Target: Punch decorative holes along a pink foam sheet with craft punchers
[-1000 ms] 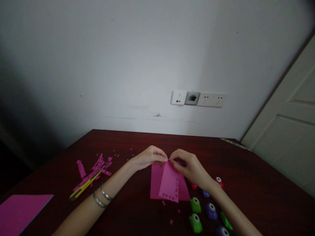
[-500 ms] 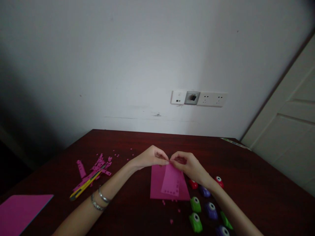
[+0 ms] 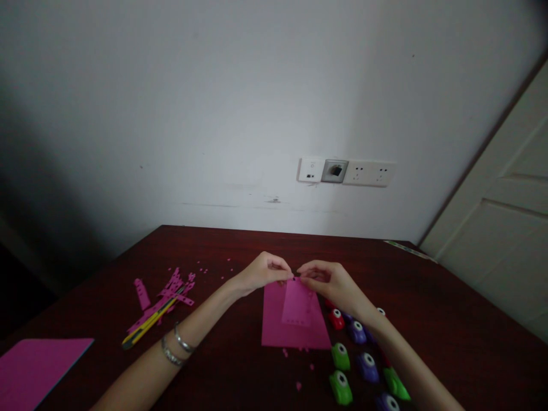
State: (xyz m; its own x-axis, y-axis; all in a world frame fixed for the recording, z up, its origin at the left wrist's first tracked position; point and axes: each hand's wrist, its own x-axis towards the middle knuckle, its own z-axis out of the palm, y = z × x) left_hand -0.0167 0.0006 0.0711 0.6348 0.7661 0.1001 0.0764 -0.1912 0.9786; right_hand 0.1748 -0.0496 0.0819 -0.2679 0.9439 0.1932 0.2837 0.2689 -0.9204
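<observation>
Paper (image 3: 43, 371), pink, lies near the table's (image 3: 226, 365) left edge, then punched scraps (image 3: 141, 294) and a yellow cutter (image 3: 149, 325). The left hand (image 3: 261, 272) pinches a small pink sheet (image 3: 296, 305) at its far edge, above a larger sheet (image 3: 273, 322). The right hand's (image 3: 329, 281) fingertips meet its far right corner; whether clamped, I cannot tell. Craft punches (image 3: 341, 389) stand toward the table's near edge.

You look out from the camera on your head, forward and down across the dark red table (image 3: 449, 319); your left hand (image 3: 263, 273) and right hand (image 3: 331, 282) sit near, below mid-view, the wall (image 3: 240, 103) stands farther off, and the right edge cuts off a door (image 3: 509, 194).
</observation>
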